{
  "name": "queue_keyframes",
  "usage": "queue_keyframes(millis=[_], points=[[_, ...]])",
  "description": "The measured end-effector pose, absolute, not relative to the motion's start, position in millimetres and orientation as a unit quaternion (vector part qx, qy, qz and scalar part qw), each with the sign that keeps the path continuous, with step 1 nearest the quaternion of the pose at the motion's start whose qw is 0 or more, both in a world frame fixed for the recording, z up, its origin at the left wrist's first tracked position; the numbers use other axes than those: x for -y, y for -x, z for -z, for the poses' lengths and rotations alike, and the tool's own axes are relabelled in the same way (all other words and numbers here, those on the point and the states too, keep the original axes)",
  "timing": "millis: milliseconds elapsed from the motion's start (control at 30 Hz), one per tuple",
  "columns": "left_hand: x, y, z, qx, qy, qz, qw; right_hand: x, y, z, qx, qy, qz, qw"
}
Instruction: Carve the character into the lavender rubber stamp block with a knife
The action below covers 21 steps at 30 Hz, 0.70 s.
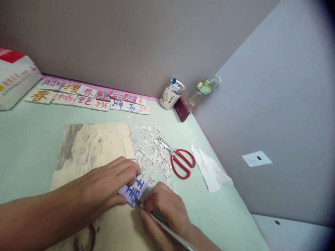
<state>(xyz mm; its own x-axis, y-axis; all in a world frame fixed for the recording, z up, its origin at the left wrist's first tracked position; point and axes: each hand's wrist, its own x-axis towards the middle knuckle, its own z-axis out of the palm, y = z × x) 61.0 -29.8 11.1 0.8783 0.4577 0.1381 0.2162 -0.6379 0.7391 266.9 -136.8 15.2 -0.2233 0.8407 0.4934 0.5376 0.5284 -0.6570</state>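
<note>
My left hand (115, 181) is closed on a small lavender tile (134, 191) with dark blue painted characters; its fingers cover the tile's left side. In a pen-like grip, my right hand (167, 209) holds a silver craft knife (167, 228). The knife's tip meets the lower edge of the tile, or lies very close to it. Both hands are above a pale wooden board (104, 143) with grey smears. White and grey shavings (151, 150) lie scattered beside the board's right edge.
Red-handled scissors (180, 160) lie partly over the shavings, with a white tissue (209, 170) to their right. Painted character tiles (86, 101) line the back. A pen can (170, 96), a maroon box (182, 111) and a bottle (200, 94) stand near the wall; a white bag (15, 80) is far left.
</note>
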Motion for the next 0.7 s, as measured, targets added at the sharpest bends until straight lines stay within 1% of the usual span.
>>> queue_keyframes(millis=[200, 500, 700], points=[[31.9, -62.2, -4.9, -0.190, -0.887, -0.174, 0.384, 135.0, -265.6, -15.3, 0.767, 0.442, -0.173, 0.433], [31.1, -61.5, -11.6, -0.188, -0.888, -0.173, 0.383, 129.1, -271.1, -20.1, 0.822, 0.380, -0.158, 0.393], [30.1, -61.4, -14.7, -0.188, -0.890, -0.164, 0.381, 131.9, -267.7, -17.6, 0.791, 0.395, -0.168, 0.436]])
